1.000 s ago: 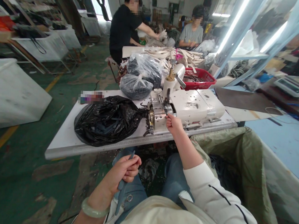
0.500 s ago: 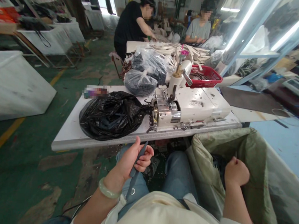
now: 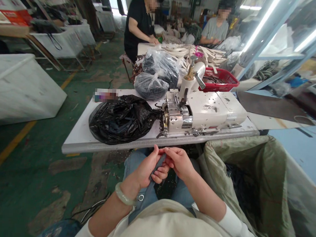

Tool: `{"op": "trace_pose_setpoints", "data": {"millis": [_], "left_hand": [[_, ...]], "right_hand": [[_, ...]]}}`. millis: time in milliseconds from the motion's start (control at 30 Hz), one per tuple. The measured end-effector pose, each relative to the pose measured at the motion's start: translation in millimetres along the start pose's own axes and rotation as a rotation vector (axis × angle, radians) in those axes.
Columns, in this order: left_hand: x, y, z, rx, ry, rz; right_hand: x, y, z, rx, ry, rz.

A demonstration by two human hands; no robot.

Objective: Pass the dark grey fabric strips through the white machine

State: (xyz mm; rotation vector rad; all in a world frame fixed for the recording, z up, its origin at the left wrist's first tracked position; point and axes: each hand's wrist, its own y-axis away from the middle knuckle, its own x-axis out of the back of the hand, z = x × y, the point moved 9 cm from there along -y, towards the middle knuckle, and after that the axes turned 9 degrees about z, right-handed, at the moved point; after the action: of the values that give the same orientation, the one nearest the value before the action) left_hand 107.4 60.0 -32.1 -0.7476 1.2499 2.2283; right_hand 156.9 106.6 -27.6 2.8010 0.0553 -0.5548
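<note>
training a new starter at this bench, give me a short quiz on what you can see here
1. True or false: the red plastic basket stands beyond the cream-white machine, as seen from the person's seat.
2. Fill the gap: the bulging black plastic bag lies on the white table to the ___ of the machine, as seen from the seat.
3. Multiple choice: what are the left hand and right hand holding? A a narrow dark grey strip, B the red plastic basket, C the bulging black plastic bag.

Key: 1 true; 2 left; 3 A
</note>
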Motion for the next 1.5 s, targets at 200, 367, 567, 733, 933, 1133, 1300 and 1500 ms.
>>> {"op": "trace_pose_setpoints", "data": {"millis": [200,367,567,733,933,1133,1300,1500], "left_hand": [[26.0,20.9,3.6,-0.053,0.001,0.061],[36.5,20.6,17.3,-0.277,-0.132,0.246],[36.2,32.1,40.4,-0.609,-0.559,0.518],[40.2,33.5,40.1,-0.572,-0.498,0.502],[64.1,39.5,43.8,-0.522,-0.313,0.564],[83.8,46.1,43.3,-0.494,-0.231,0.621],[90.2,47.9,42.7,-0.487,-0.207,0.62],[84.5,47.7,46.4,-0.5,-0.102,0.592]], "right_hand": [[17.3,-5.7,-6.6,-0.104,-0.287,-0.011],[6.5,4.4,-7.8,-0.133,-0.322,-0.14],[4.2,3.9,3.3,-0.162,-0.281,-0.133],[4.4,-3.3,6.2,-0.186,-0.245,-0.146],[47.6,-76.1,-25.0,-0.051,-0.166,0.173],[81.6,-139.5,-53.3,-0.069,-0.112,0.384],[82.9,-148.3,-54.7,-0.083,-0.113,0.452],[122.8,-120.4,-74.0,0.113,-0.082,0.779]]}}
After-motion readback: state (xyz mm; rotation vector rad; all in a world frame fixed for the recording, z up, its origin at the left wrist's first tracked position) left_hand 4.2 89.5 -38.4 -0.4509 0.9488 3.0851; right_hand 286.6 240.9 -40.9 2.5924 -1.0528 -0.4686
